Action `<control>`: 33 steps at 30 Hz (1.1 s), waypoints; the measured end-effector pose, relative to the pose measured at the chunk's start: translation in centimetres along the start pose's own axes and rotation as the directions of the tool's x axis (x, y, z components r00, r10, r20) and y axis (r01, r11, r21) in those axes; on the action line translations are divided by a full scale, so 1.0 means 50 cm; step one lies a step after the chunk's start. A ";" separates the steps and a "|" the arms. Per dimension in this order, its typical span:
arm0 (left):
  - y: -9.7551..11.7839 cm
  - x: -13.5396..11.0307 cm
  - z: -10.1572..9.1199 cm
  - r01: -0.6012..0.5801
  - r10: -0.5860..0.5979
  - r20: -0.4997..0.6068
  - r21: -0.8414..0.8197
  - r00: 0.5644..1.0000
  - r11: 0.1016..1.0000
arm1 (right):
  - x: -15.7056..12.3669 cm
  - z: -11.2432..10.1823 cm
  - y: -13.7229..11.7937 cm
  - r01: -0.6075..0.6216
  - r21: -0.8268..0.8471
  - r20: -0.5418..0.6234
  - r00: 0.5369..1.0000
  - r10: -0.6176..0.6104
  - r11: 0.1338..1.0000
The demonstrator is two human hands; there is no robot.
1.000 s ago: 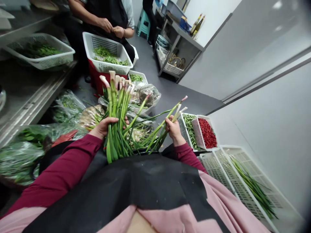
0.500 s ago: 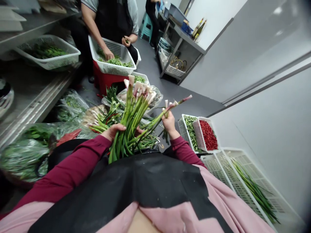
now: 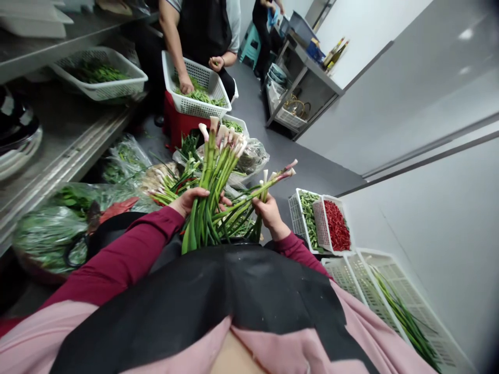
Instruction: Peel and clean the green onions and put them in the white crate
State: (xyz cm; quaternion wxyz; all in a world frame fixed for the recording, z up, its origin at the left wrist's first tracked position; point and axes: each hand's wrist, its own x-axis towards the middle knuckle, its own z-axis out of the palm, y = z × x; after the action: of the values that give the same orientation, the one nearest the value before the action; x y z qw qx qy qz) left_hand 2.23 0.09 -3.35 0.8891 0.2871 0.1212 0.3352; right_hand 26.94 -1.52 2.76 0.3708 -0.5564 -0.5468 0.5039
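My left hand [image 3: 189, 201] is wrapped round a thick bunch of green garlic [image 3: 213, 179], its white and purplish bulb ends pointing up and its leaves hanging toward my lap. In my right hand [image 3: 270, 212], fingers closed, are a few separate green garlic stalks [image 3: 284, 173]. These lean out to the right, and their lower leaves cross those of the larger bunch. Behind my left hand, a pile of more green garlic [image 3: 160, 179] lies on the floor beside a clear plastic bag [image 3: 255, 156].
Bagged greens [image 3: 50, 234] lie at left below a metal shelf [image 3: 78, 150]. At right stand baskets of green pods [image 3: 309, 208], red chillies [image 3: 337, 226] and long green stalks [image 3: 405, 317]. Ahead, another person's hand [image 3: 186, 84] reaches into a white basket [image 3: 200, 106] on a red stool.
My right hand has come slightly left and lower, bringing its stalks closer to the bunch. My left hand keeps its hold. The whole view has shifted a little.
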 end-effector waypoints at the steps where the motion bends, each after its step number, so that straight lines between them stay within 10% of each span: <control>1: 0.000 0.003 -0.004 0.007 -0.007 -0.001 0.007 1.000 1.000 | -0.010 -0.002 0.003 -0.022 0.056 0.029 0.999 0.020 0.998; 12: -0.013 0.016 -0.019 0.053 -0.053 0.060 0.002 0.997 0.999 | -0.018 0.008 -0.040 -0.157 0.112 0.538 0.840 0.073 0.981; 18: -0.009 0.012 -0.011 0.052 -0.052 -0.014 -0.022 0.999 0.998 | -0.005 0.056 -0.031 -0.095 0.211 0.244 0.969 0.042 0.973; 33: -0.005 0.012 0.028 -0.070 0.110 -0.275 0.150 0.955 0.986 | 0.073 0.111 -0.062 -0.168 0.116 0.272 0.953 0.131 0.979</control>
State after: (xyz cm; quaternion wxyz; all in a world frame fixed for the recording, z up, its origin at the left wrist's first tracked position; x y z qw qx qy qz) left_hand 3.37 -0.27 -2.39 0.8243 0.3025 0.2566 0.4039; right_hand 20.45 1.69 3.96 0.2931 -0.4974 -0.5113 0.6366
